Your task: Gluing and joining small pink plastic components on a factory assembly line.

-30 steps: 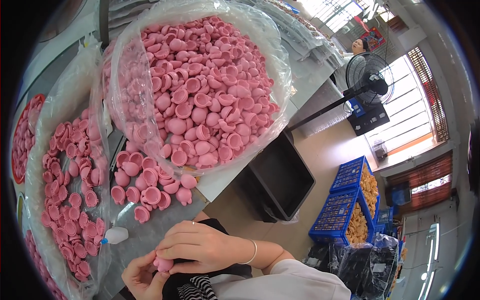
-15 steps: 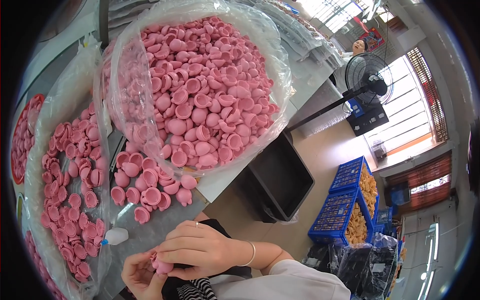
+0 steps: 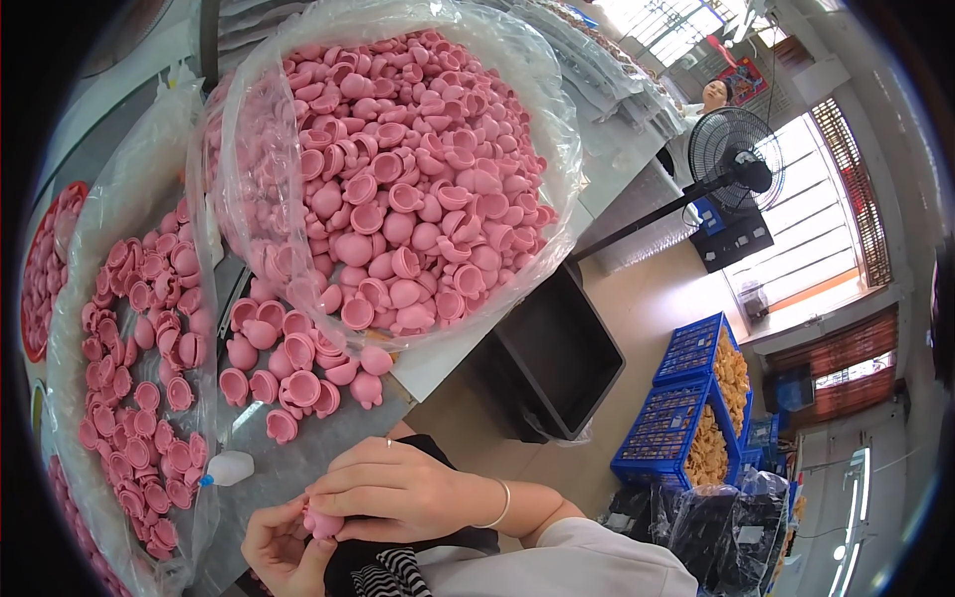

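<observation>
Close to my body, at the lower edge, a small rounded pink plastic piece (image 3: 323, 524) is held between both hands. My left hand (image 3: 279, 553) grips it from the left with thumb and fingertips. Over its top and right side lie the bent fingers of my right hand (image 3: 383, 490), so only part of the piece shows. Ahead on the grey table is a loose pile of pink hollow half shells (image 3: 300, 356). A small white squeeze bottle (image 3: 232, 468) with a blue tip lies on its side left of my hands.
A large clear plastic bag (image 3: 563, 189) heaped with pink shells fills the far table. Another open bag (image 3: 119, 199) with shells lies left, beside a red-rimmed basket (image 3: 36, 348). Right are a black bin (image 3: 567, 348), blue crates (image 3: 657, 438), a standing fan (image 3: 736, 164) and a distant person (image 3: 714, 97).
The pink piece has turned slightly between my fingers, and its rounded side shows a little more. Both hands stay nearly in place. The shells and bottle have not visibly moved.
</observation>
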`<action>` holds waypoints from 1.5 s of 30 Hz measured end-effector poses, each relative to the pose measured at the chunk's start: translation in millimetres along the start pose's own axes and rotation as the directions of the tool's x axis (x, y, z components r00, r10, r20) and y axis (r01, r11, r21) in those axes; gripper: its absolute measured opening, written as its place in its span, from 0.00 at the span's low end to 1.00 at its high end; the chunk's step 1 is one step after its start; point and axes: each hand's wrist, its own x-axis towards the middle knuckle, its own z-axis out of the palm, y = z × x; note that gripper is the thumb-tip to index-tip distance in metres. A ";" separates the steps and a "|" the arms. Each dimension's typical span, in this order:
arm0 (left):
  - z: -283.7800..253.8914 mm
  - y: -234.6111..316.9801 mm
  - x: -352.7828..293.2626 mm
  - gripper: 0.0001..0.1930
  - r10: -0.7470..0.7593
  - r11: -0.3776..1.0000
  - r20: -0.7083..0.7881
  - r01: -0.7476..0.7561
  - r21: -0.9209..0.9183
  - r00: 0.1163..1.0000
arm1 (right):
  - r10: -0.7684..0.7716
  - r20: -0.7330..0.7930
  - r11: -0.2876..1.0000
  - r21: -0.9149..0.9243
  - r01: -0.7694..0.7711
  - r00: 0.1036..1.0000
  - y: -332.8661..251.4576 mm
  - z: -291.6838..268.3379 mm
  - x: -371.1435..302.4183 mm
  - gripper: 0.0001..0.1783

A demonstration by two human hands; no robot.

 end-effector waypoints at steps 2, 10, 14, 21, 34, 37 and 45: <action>-2.2 -0.9 -0.9 0.19 0.021 1.000 0.043 -0.021 0.000 0.999 | -0.051 0.015 0.998 0.021 0.051 0.999 1.6 -1.2 -1.0 0.18; -3.6 -2.0 1.6 0.20 0.006 1.000 0.015 -0.006 -0.001 1.000 | -0.017 0.006 0.994 -0.105 0.017 1.000 -4.5 -1.3 -1.8 0.17; -7.5 -4.3 -0.1 0.21 0.009 0.999 0.054 -0.006 -0.052 0.999 | -0.021 0.019 0.999 -0.040 0.021 1.000 -3.2 -1.9 -3.1 0.18; -3.8 -4.8 -2.7 0.22 -0.009 0.998 0.060 0.013 -0.054 0.998 | -0.019 0.029 0.999 0.027 0.018 0.999 -1.0 -6.2 -4.0 0.19; 5.9 -2.3 -1.8 0.20 -0.014 0.998 0.027 0.015 -0.053 1.000 | 0.008 -0.012 1.000 0.005 -0.008 1.000 0.3 -4.7 -7.2 0.19; 7.1 -1.4 -2.1 0.20 -0.010 1.000 0.010 0.010 -0.008 1.000 | 0.035 0.003 0.999 -0.035 -0.035 0.999 -1.4 -4.8 -6.8 0.19; 1.4 -4.4 -2.7 0.20 -0.032 0.999 0.040 0.033 -0.027 0.999 | -0.013 0.037 1.000 -0.016 0.013 0.999 0.0 -8.4 -5.2 0.18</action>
